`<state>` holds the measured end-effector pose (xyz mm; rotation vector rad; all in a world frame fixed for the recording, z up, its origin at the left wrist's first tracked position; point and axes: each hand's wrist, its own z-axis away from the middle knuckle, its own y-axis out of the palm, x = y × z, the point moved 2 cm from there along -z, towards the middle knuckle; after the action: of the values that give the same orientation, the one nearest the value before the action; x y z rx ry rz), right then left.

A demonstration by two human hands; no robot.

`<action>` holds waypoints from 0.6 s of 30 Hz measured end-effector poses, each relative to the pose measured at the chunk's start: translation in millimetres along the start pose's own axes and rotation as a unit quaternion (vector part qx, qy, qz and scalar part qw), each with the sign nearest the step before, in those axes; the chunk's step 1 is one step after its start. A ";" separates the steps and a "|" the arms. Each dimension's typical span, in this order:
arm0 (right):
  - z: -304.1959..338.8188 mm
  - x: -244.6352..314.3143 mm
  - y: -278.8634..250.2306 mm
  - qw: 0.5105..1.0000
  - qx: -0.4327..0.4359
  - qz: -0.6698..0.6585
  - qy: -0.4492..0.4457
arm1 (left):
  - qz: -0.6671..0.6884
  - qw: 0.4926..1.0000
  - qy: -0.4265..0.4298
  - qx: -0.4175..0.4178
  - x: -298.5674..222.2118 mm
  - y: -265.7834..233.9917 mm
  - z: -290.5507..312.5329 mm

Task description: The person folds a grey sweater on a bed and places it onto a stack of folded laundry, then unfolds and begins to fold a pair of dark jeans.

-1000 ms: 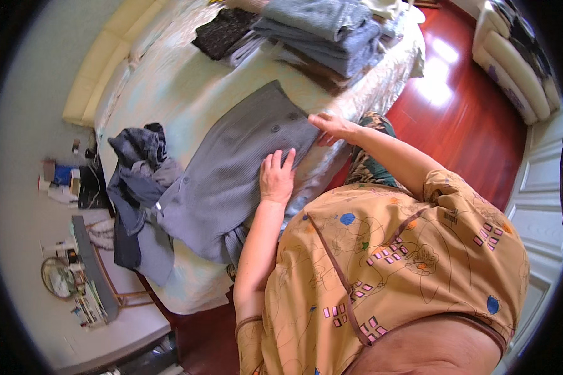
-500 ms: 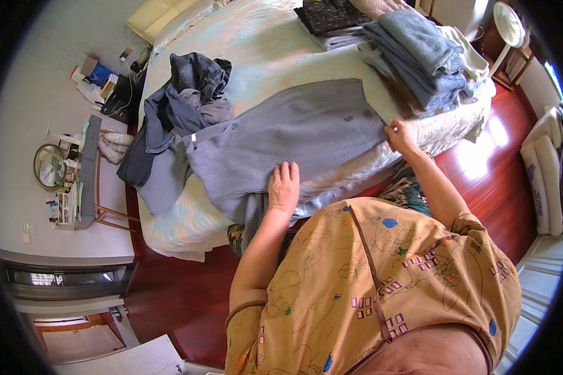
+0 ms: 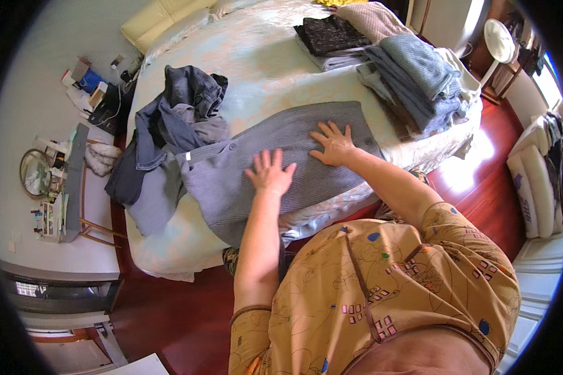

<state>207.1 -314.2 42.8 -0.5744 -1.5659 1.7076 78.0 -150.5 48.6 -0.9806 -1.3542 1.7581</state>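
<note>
A grey ribbed knit garment (image 3: pixel 231 187) with buttons lies spread along the near edge of the bed (image 3: pixel 263 100). My left hand (image 3: pixel 271 173) rests flat on its middle, fingers spread. Farther right, my right hand (image 3: pixel 333 144) lies on the same cloth with its fingers apart too. Neither hand grips anything. A small white label shows at the garment's left end, close to a button. Whether it is a skirt or a cardigan I cannot tell.
Rumpled dark jeans (image 3: pixel 159 125) and other grey clothes lie left on the bed. Folded blue-grey knitwear (image 3: pixel 419 69) is stacked at the right, beside a folded black garment (image 3: pixel 328 40). A dressing table (image 3: pixel 75 181) with a round mirror (image 3: pixel 36 173) stands by the left wall.
My right hand has let go of the garment's right corner and moved left onto the cloth, fingers spread. My left hand has shifted slightly farther up the garment and opened wider.
</note>
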 end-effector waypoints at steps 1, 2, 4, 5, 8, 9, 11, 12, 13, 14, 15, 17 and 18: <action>-4.9 -9.9 2.7 1.000 0.002 -0.005 0.018 | -0.024 0.998 -0.051 0.015 13.9 -6.0 -3.5; -12.8 -24.0 3.7 0.999 0.003 -0.009 0.034 | 0.002 0.995 -0.095 0.000 36.3 -6.3 -8.2; -27.9 -49.2 7.4 0.998 -0.005 -0.030 0.059 | 0.027 0.992 -0.120 -0.004 77.9 -4.5 -16.6; -31.8 -51.6 5.6 0.997 0.006 -0.032 0.075 | 0.035 0.992 -0.125 -0.010 87.5 -1.5 -18.2; -36.6 -49.2 1.0 0.994 -0.002 -0.032 0.104 | -0.001 0.991 -0.102 -0.085 91.7 18.0 -24.2; -36.4 -32.4 -7.3 0.994 0.013 0.017 0.103 | -0.006 0.990 -0.090 -0.108 94.5 20.0 -23.4; -34.3 9.2 -28.2 0.987 0.044 0.119 0.100 | -0.012 0.986 -0.068 -0.150 98.1 23.2 -20.7; -38.8 21.2 -19.8 0.995 -0.001 0.085 0.041 | -0.013 0.976 -0.033 -0.217 98.1 24.7 -22.3; -43.3 31.7 -8.4 0.998 -0.045 0.050 -0.018 | -0.006 0.975 -0.027 -0.219 97.4 29.8 -22.1; -51.0 43.6 -1.6 0.998 -0.037 0.031 -0.047 | -0.001 0.973 -0.020 -0.228 95.8 25.6 -23.9; -56.3 44.8 5.3 0.997 -0.051 0.029 -0.043 | 0.003 0.971 -0.013 -0.237 94.5 23.9 -25.5; -64.9 48.1 15.4 0.996 -0.078 0.025 -0.033 | 0.006 0.966 -0.003 -0.258 93.2 15.6 -25.4; -73.0 43.0 9.7 0.999 -0.035 0.013 -0.016 | 0.018 0.971 -0.014 -0.240 89.2 1.1 -25.0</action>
<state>232.5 -234.1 28.5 -0.6065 -1.6527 1.6945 58.1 -61.9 30.1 -1.2411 -1.8386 1.4994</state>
